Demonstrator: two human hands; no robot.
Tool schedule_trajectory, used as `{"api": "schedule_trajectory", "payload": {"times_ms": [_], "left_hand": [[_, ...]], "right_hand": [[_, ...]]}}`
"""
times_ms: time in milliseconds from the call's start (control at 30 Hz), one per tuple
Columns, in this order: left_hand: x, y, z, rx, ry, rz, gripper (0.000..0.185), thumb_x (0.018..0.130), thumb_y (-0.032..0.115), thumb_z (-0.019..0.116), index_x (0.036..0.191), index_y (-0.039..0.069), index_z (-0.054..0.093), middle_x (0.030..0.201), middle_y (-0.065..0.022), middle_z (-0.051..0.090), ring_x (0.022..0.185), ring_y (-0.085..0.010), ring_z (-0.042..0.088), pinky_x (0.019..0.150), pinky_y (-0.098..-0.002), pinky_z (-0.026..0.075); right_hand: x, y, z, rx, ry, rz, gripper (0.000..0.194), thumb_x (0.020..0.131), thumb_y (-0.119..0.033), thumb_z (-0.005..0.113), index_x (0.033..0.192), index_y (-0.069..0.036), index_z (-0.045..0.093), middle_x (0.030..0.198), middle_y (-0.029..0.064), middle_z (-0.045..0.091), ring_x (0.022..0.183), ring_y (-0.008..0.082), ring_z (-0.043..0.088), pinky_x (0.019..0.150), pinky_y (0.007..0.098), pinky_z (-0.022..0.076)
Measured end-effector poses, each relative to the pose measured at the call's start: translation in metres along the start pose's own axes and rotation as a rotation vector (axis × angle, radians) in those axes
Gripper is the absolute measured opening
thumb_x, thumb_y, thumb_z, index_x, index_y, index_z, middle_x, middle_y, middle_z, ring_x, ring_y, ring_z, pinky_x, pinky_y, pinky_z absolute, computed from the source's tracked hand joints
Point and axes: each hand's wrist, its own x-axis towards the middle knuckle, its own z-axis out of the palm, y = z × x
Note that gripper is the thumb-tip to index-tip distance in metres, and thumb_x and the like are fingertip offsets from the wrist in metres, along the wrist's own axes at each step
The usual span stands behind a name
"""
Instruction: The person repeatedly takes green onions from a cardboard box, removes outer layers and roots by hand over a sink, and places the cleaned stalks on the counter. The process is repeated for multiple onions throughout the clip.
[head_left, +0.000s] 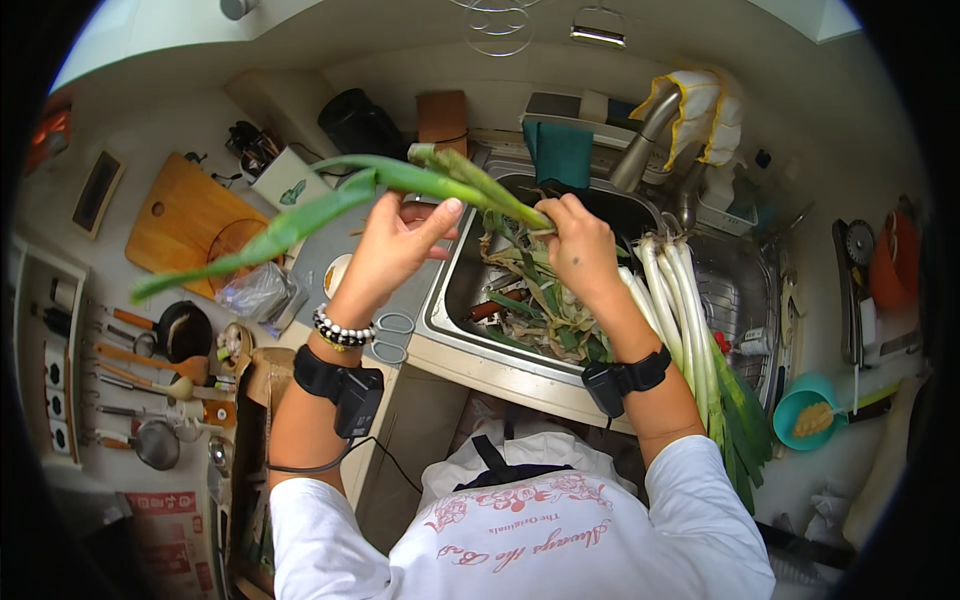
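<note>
My right hand (579, 251) grips the stalk of a green onion (450, 187) over the sink. Its long green leaves reach left past my other hand, and one shorter leaf looks dull and withered. Thumb and fingers spread apart, my left hand (409, 244) is under the leaves; its fingertips are partly behind them, and contact is unclear. Below, stripped leaves and peelings (551, 315) lie in the steel sink (457, 300). A bundle of green onions with white stalks and roots (679, 300) rests right of the basin, green ends hanging over the counter front.
Scissors (391, 337) lie on the counter left of the sink. A brown-handled tool (499, 304) is among the peelings. A faucet (649, 142) with a cloth over it and a teal cloth (559, 154) are behind. A cutting board (184, 217) and plastic bag (262, 292) stand left.
</note>
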Motion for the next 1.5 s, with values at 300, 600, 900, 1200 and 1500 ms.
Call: {"api": "schedule_trajectory", "payload": {"times_ms": [300, 600, 900, 1200, 1500], "left_hand": [[0.04, -0.102, 0.041, -0.358, 0.0, -0.027, 0.028, 0.091, 0.021, 0.065, 0.103, -0.004, 0.06, 0.099, -0.0085, 0.065, 0.088, -0.0153, 0.064, 0.075, -0.0289, 0.058], [0.038, -0.105, -0.023, -0.26, 0.079, 0.116, 0.022, 0.091, 0.018, 0.064, 0.095, -0.004, 0.063, 0.091, -0.0076, 0.065, 0.079, -0.0136, 0.064, 0.074, -0.028, 0.058], [0.037, -0.086, -0.059, -0.196, 0.103, 0.108, 0.021, 0.092, 0.014, 0.063, 0.095, -0.007, 0.064, 0.089, -0.0093, 0.066, 0.079, -0.0147, 0.065, 0.072, -0.0278, 0.058], [0.034, -0.081, -0.073, -0.186, 0.121, 0.135, 0.023, 0.092, 0.014, 0.063, 0.094, -0.008, 0.065, 0.089, -0.0107, 0.067, 0.078, -0.0155, 0.066, 0.071, -0.0279, 0.059], [0.037, -0.102, -0.011, 0.076, -0.086, 0.103, 0.023, 0.085, 0.014, 0.071, 0.09, -0.008, 0.065, 0.073, -0.0079, 0.067, 0.067, -0.0099, 0.061, 0.061, -0.0251, 0.05]], "right_hand": [[-0.058, 0.03, 0.057, 0.193, -0.039, 0.163, 0.025, 0.075, -0.012, 0.071, 0.093, -0.001, 0.057, 0.086, 0.0135, 0.057, 0.078, 0.0362, 0.06, 0.066, 0.04, 0.0482], [-0.104, 0.118, 0.099, -0.171, -0.183, 0.529, 0.027, 0.092, -0.024, 0.053, 0.102, 0.001, 0.051, 0.099, 0.0204, 0.06, 0.084, 0.0405, 0.061, 0.072, 0.049, 0.0491], [-0.108, 0.163, 0.134, -0.372, -0.343, 0.552, 0.019, 0.091, -0.01, 0.047, 0.106, 0.002, 0.048, 0.103, 0.024, 0.057, 0.082, 0.0409, 0.062, 0.068, 0.0482, 0.0527], [-0.101, 0.167, 0.124, -0.348, -0.568, 0.903, 0.03, 0.092, -0.017, 0.052, 0.115, 0.003, 0.049, 0.112, 0.0249, 0.058, 0.092, 0.0372, 0.065, 0.073, 0.046, 0.0549], [0.007, 0.027, 0.065, 0.4, -0.196, 0.314, 0.052, 0.095, -0.048, 0.045, 0.117, -0.003, 0.059, 0.117, 0.017, 0.058, 0.108, 0.0364, 0.055, 0.094, 0.0441, 0.0411]]}}
